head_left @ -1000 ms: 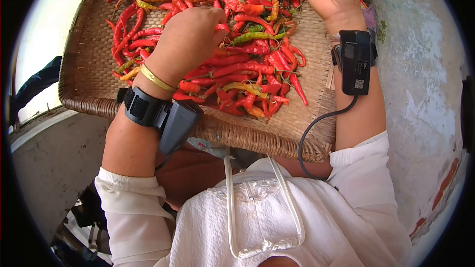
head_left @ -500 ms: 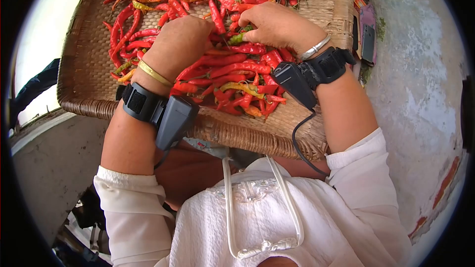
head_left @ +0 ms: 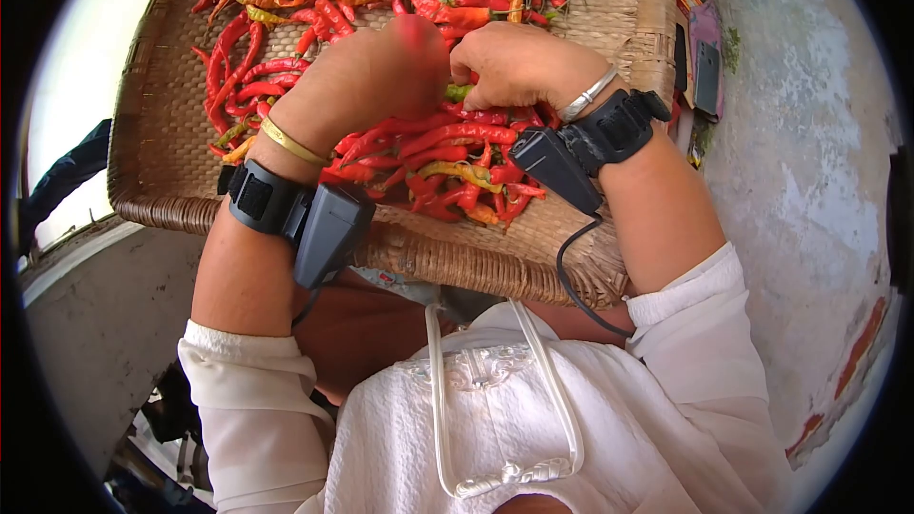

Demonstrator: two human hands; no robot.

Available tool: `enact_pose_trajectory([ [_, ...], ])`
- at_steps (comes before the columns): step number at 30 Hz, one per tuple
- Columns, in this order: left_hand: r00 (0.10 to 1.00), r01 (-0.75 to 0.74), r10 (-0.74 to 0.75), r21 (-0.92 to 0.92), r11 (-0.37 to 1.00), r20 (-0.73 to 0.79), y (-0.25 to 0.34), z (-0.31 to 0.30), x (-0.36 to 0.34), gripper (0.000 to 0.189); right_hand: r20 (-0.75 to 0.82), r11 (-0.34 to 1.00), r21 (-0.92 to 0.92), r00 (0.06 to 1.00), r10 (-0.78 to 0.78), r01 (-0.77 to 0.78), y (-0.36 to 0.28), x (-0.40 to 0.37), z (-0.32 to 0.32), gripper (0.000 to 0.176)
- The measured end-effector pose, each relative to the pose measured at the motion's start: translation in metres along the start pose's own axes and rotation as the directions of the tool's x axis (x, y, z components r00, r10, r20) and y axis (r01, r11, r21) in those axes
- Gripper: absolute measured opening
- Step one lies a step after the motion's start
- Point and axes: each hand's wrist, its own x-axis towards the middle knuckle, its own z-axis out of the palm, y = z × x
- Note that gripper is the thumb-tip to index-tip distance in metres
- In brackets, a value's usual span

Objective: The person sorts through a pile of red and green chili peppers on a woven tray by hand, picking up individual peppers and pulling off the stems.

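Red chili peppers (head_left: 447, 143), with a few green and yellow ones among them, lie heaped in a woven basket tray (head_left: 571, 228). My left hand (head_left: 386, 71) is over the middle of the pile, its fingers smeared by motion, with a blurred red patch at them. Close on its right, my right hand (head_left: 509, 62) bends down over the peppers, fingers curled. A green chili pepper (head_left: 459, 92) shows beside the right thumb. What lies within the right fingers is hidden.
Black straps with grey box-shaped devices sit on both wrists, and a cable (head_left: 562, 271) hangs from the right one. A phone (head_left: 706, 76) rests right of the tray. A worn wall or floor surface (head_left: 809, 181) is at the right.
My left hand has moved right and slightly up, toward my right hand, and is now blurred. My right hand has shifted slightly left and down.
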Motion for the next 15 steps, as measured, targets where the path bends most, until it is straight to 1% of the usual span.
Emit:
enact_pose_trajectory([
  [2, 0.998, -0.016, 0.004, -0.22, 0.975, -0.056, 0.002, -0.003, 0.0, 0.014, -0.056, 1.0, -0.007, 0.998, -0.013, 0.013, 0.003, 0.002, 0.004, 0.035],
  [3, 0.998, -0.017, 0.004, -0.22, 0.975, -0.056, 0.003, -0.002, 0.0, 0.014, -0.056, 1.0, -0.007, 0.998, -0.013, 0.012, 0.003, 0.002, 0.004, 0.035],
  [5, 0.988, -0.098, 0.07, -0.206, 0.974, -0.136, 0.004, -0.001, 0.0, 0.01, 0.033, 0.993, -0.079, 0.996, 0.087, -0.084, 0.0, 0.002, 0.001, 0.033],
  [6, 0.988, -0.097, 0.07, -0.206, 0.974, -0.136, 0.005, -0.002, 0.0, 0.01, 0.033, 0.993, -0.079, 0.996, 0.086, -0.083, -0.001, 0.002, 0.002, 0.033],
  [8, 0.996, -0.036, 0.022, -0.168, 0.985, -0.084, 0.006, -0.005, 0.0, 0.014, 0.048, 0.996, -0.061, 0.996, 0.074, -0.071, -0.001, 0.001, 0.003, 0.028],
  [9, 0.996, -0.036, 0.022, -0.168, 0.985, -0.084, 0.003, -0.001, 0.001, 0.014, 0.048, 0.996, -0.061, 0.996, 0.074, -0.071, -0.001, 0.0, 0.002, 0.028],
  [11, 0.952, -0.181, 0.15, -0.095, 0.979, -0.265, -0.005, 0.009, 0.004, 0.021, -0.087, 1.0, -0.015, 0.996, -0.024, 0.023, -0.001, -0.004, -0.003, 0.022],
  [12, 0.953, -0.179, 0.148, -0.096, 0.979, -0.265, -0.003, 0.007, 0.004, 0.021, -0.086, 1.0, -0.015, 0.996, -0.026, 0.025, 0.0, -0.004, -0.005, 0.022],
  [14, 0.916, -0.194, 0.126, -0.145, 0.97, -0.38, 0.004, 0.001, 0.004, 0.022, -0.175, 0.982, 0.12, 0.977, -0.124, 0.147, 0.004, -0.003, -0.009, 0.021],
  [15, 0.916, -0.193, 0.125, -0.146, 0.97, -0.381, 0.002, 0.001, 0.004, 0.022, -0.189, 0.974, 0.154, 0.973, -0.136, 0.166, 0.006, -0.004, -0.012, 0.02],
])
